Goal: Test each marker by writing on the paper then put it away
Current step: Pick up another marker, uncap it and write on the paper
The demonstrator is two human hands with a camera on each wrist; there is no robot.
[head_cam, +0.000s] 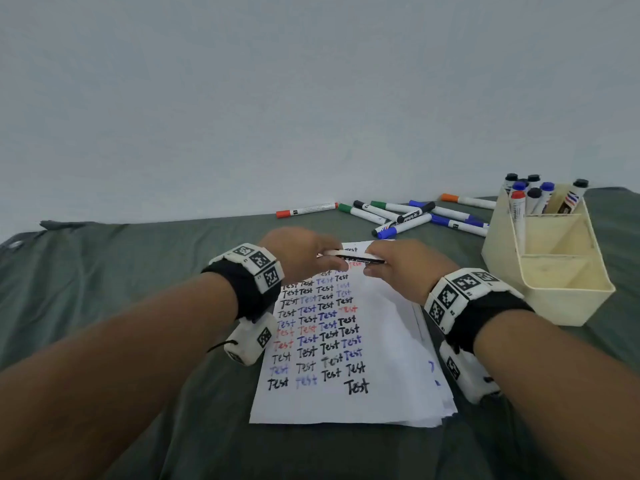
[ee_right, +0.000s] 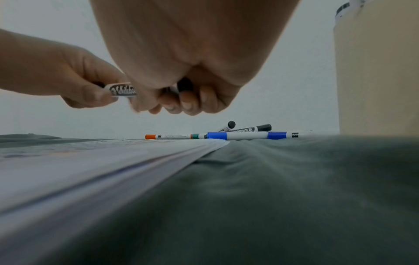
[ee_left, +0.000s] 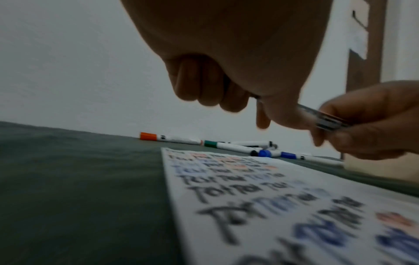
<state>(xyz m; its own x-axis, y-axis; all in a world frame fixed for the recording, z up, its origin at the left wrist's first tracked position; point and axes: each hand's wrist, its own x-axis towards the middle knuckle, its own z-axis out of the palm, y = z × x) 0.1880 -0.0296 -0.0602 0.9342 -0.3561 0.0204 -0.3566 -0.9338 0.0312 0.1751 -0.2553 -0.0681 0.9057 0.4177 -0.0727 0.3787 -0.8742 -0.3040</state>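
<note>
Both hands hold one black whiteboard marker point(head_cam: 349, 258) level above the far end of the paper point(head_cam: 374, 403). My left hand point(head_cam: 304, 258) grips its left end with curled fingers. My right hand point(head_cam: 401, 265) grips the right end. In the right wrist view the marker point(ee_right: 123, 90) shows its black label between the two hands, and a dark end point(ee_right: 184, 84) sits inside my right hand's point(ee_right: 181, 100) curled fingers. In the left wrist view the marker point(ee_left: 326, 118) runs from my left hand point(ee_left: 267, 111) into the right one. The paper is filled with rows of "Test" in black, blue and red.
Several loose markers point(head_cam: 401, 214) lie on the green cloth point(head_cam: 138, 289) behind the paper, with an orange-capped one point(head_cam: 306, 209) at the left. A cream organiser box point(head_cam: 554, 271) stands at the right, holding several markers point(head_cam: 533, 195) upright in its far compartment. A white wall rises behind.
</note>
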